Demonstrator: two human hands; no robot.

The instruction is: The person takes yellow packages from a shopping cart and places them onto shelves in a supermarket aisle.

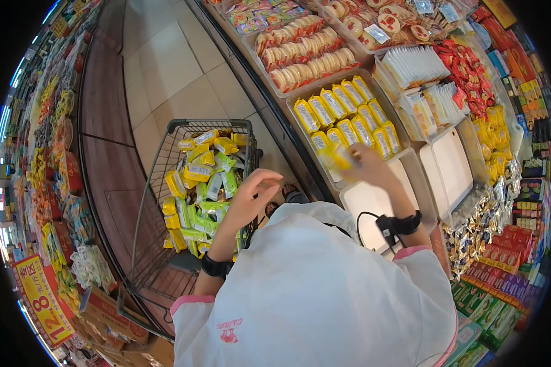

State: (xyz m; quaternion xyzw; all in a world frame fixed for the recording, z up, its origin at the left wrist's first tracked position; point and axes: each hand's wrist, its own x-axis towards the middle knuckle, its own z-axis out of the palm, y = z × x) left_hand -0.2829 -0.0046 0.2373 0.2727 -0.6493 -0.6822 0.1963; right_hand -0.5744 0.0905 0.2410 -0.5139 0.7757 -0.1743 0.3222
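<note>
In my right hand (366, 165) is a yellow snack packet (336, 157), blurred, over the near edge of a clear plastic bin (290, 108). Rows of upright yellow packets (334, 104) fill much of that bin, with a second layer standing in front. My left hand (256, 191) holds nothing; its fingers are curled and apart, above the right side of a wire shopping cart (142, 215). Inside the cart lie loose yellow packets (198, 172) and green packets (203, 225) in a jumbled heap. Each of my wrists wears a black band.
Bins of round biscuits (303, 50), white sachets (415, 66) and red-wrapped sweets (470, 75) adjoin. A white-bottomed bin (372, 206) sits nearer me. A dark shelf edge (275, 114) borders the tiled floor (174, 59). Across the aisle stand packed snack shelves (50, 137) and cardboard boxes (112, 312).
</note>
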